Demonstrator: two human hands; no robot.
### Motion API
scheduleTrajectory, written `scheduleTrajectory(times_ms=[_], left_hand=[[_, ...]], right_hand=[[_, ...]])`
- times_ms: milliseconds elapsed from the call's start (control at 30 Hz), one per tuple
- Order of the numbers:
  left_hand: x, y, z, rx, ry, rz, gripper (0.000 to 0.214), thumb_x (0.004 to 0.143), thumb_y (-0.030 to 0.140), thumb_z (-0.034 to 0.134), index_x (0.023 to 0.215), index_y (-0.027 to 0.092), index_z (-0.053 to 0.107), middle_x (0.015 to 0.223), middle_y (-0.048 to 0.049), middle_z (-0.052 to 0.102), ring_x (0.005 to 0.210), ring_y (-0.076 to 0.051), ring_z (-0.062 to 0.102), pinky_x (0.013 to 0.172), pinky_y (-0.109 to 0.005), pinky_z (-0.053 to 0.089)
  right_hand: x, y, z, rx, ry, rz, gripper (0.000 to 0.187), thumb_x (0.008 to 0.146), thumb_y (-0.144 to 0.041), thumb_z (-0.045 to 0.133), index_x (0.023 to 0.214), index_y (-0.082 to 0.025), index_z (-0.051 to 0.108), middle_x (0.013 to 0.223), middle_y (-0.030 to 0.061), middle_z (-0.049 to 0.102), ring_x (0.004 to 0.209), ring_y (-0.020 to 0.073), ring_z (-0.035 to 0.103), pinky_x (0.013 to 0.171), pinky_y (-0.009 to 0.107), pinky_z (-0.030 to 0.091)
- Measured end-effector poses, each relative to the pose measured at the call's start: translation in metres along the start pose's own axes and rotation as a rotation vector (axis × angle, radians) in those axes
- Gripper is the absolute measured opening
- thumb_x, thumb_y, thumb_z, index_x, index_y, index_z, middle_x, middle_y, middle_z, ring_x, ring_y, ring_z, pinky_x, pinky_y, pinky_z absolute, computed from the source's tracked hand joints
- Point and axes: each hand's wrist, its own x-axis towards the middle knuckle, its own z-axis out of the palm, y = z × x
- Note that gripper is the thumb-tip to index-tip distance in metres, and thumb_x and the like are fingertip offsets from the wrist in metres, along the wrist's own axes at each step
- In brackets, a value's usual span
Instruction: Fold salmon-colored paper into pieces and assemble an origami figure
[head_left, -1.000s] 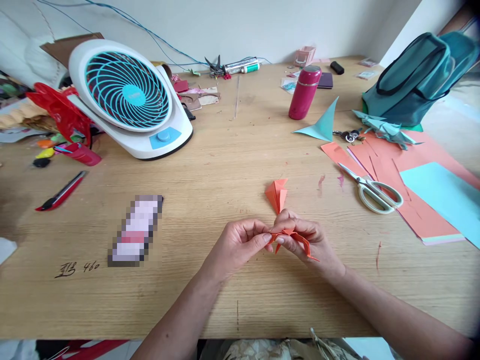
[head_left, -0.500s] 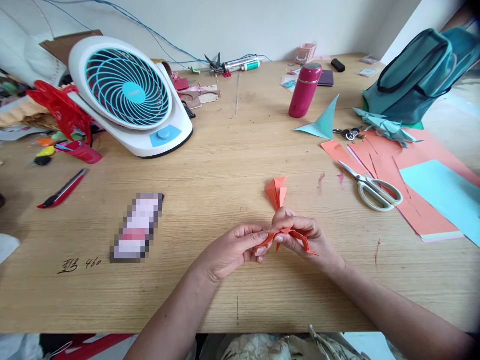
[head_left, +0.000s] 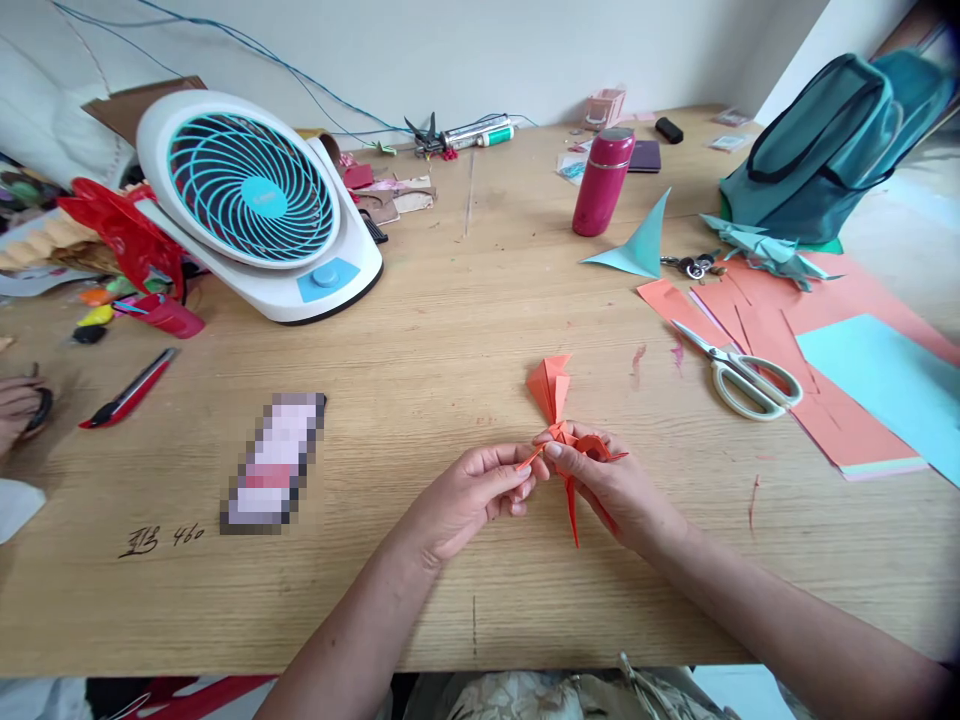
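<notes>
A: Where is our paper figure (head_left: 561, 433)?

B: Over the surface (head_left: 375, 420), nearer the front edge than the back, between our hands: the left hand (head_left: 480, 488) pinches a thin limb (head_left: 530, 459), the right hand (head_left: 621, 490) clasps the rest between thumb and fingers.

A: Why both?

B: The limb is slender, so presumably we steady the figure with one hand. The fanned end (head_left: 551, 385) points towards the back edge, probably clear of our grip so it isn't crushed.

A: And the scissors (head_left: 726, 357)?

B: Partly on sheets (head_left: 832, 425) towards the right edge, seemingly within our reach.

A: Any writing?

B: We read a handwritten "460" (head_left: 189, 534) towards the front left corner; the characters before it we can't be sure of. The label on the fan (head_left: 255, 180) is too small for us.
</notes>
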Motion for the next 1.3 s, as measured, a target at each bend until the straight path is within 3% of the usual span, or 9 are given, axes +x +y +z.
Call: scheduleTrajectory(times_ms=[133, 333, 767, 1033, 1300], left_hand=[[0.004, -0.004, 0.006, 0.277, 0.212, 0.25, 0.024, 0.08, 0.034, 0.079, 0.084, 0.016, 0.063, 0.079, 0.001, 0.058, 0.073, -0.01, 0.05, 0.069, -0.022, 0.04], [0.007, -0.007, 0.014, 0.452, 0.388, 0.381, 0.019, 0.085, 0.033, 0.072, 0.085, 0.017, 0.06, 0.075, 0.0019, 0.059, 0.068, -0.011, 0.053, 0.065, -0.022, 0.042], [0.006, -0.009, 0.015, 0.465, 0.445, 0.406, 0.009, 0.084, 0.024, 0.066, 0.082, 0.016, 0.061, 0.072, 0.0029, 0.058, 0.064, -0.009, 0.05, 0.06, -0.021, 0.04], [0.009, -0.009, 0.015, 0.158, 0.378, 0.319, 0.014, 0.081, 0.028, 0.069, 0.08, 0.016, 0.062, 0.074, 0.002, 0.06, 0.058, -0.007, 0.045, 0.057, -0.021, 0.038], [0.006, -0.012, 0.02, 0.443, 0.519, 0.492, 0.009, 0.079, 0.019, 0.069, 0.077, 0.019, 0.06, 0.071, 0.0022, 0.06, 0.065, -0.011, 0.053, 0.062, -0.022, 0.042]], right_hand=[[0.0, -0.001, 0.003, 0.047, 0.128, 0.04, 0.038, 0.069, -0.051, 0.088, 0.082, -0.018, 0.075, 0.074, -0.0007, 0.063, 0.073, 0.0132, 0.052, 0.072, 0.027, 0.041], [-0.002, -0.002, 0.008, 0.091, 0.167, 0.064, 0.043, 0.061, -0.053, 0.092, 0.079, -0.018, 0.073, 0.075, -0.0004, 0.062, 0.07, 0.0127, 0.05, 0.069, 0.027, 0.04], [-0.005, 0.01, 0.007, 0.027, 0.076, -0.065, 0.027, 0.073, -0.043, 0.087, 0.084, -0.023, 0.073, 0.083, -0.0007, 0.066, 0.079, 0.0142, 0.054, 0.075, 0.025, 0.043], [-0.005, 0.006, 0.01, -0.184, 0.049, -0.301, 0.022, 0.08, -0.043, 0.082, 0.083, -0.024, 0.071, 0.078, 0.0009, 0.069, 0.077, 0.0177, 0.062, 0.075, 0.03, 0.051], [-0.005, 0.012, 0.008, -0.275, 0.09, -0.358, 0.019, 0.081, -0.041, 0.082, 0.085, -0.025, 0.072, 0.081, 0.0014, 0.071, 0.076, 0.0178, 0.062, 0.072, 0.029, 0.05]])
